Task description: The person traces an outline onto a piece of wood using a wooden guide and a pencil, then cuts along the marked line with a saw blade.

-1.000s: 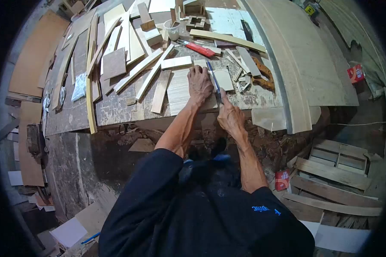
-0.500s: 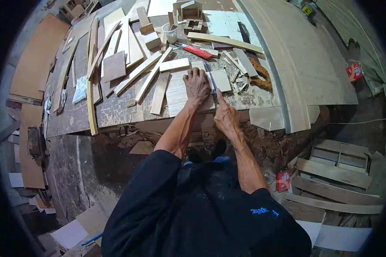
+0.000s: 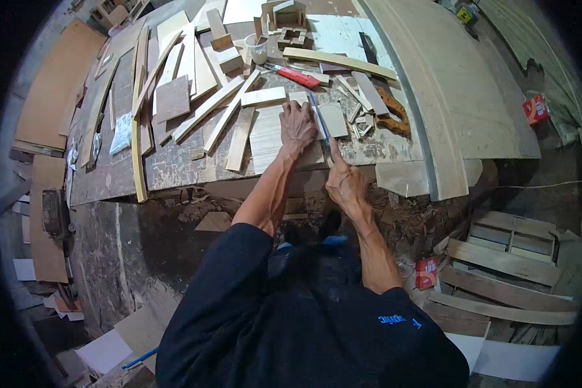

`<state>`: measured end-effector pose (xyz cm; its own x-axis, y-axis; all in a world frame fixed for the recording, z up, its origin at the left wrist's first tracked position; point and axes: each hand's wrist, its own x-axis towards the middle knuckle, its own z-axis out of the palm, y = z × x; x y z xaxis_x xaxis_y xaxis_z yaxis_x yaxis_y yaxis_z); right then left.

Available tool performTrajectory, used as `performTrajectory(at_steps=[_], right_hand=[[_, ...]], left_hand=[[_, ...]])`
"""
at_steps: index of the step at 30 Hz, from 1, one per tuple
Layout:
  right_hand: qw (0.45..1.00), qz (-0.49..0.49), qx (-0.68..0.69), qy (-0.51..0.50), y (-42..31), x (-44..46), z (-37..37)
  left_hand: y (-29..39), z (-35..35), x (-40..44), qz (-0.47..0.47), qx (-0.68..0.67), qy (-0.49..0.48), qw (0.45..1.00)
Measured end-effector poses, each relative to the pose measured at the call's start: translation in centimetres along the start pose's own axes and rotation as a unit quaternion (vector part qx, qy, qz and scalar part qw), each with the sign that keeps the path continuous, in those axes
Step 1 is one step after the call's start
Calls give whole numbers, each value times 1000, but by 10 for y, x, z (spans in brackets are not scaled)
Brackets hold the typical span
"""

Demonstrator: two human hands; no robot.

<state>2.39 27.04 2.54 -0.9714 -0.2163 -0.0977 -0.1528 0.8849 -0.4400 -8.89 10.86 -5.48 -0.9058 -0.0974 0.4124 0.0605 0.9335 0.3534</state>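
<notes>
My left hand (image 3: 298,128) presses down with bent fingers on a light wooden board (image 3: 269,137) near the bench's front edge. My right hand (image 3: 346,183) is closed around the near end of a thin blue blade, possibly a hacksaw blade (image 3: 319,116), its index finger stretched along it. The blade runs away from me, just right of my left fingers, between the board and a small pale wooden piece with rounded corners (image 3: 334,121). Whether its edge touches the wood I cannot tell. The part inside my right hand is hidden.
The workbench (image 3: 174,171) carries many wood strips (image 3: 208,110), a white cup (image 3: 257,50), a red-handled tool (image 3: 297,75) and small offcuts (image 3: 363,123). A handsaw with a brown wooden handle (image 3: 394,113) lies at the right, beside a long curved panel (image 3: 427,97).
My right hand has drawn slightly back toward my body with the blue blade. My left hand stays on the board, shifted only a little.
</notes>
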Motion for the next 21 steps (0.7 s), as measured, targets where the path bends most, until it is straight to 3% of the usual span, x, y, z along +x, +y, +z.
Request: performTrajectory(at_steps=[6, 10, 14, 16, 21], right_hand=[[999, -30, -22, -6, 10, -17, 0], [994, -69, -18, 81, 10, 12, 10], [1000, -2, 4, -12, -6, -19, -26], [1000, -9, -17, -6, -3, -18, -21], [995, -61, 30, 78, 9, 21, 8]], left_hand=[[-3, 0, -2, 16, -25, 11, 999], [-3, 2, -1, 0, -55, 4, 998], [0, 1, -1, 6, -47, 20, 999], [-1, -2, -1, 18, -51, 25, 998], [-4, 1, 0, 27, -81, 21, 996]])
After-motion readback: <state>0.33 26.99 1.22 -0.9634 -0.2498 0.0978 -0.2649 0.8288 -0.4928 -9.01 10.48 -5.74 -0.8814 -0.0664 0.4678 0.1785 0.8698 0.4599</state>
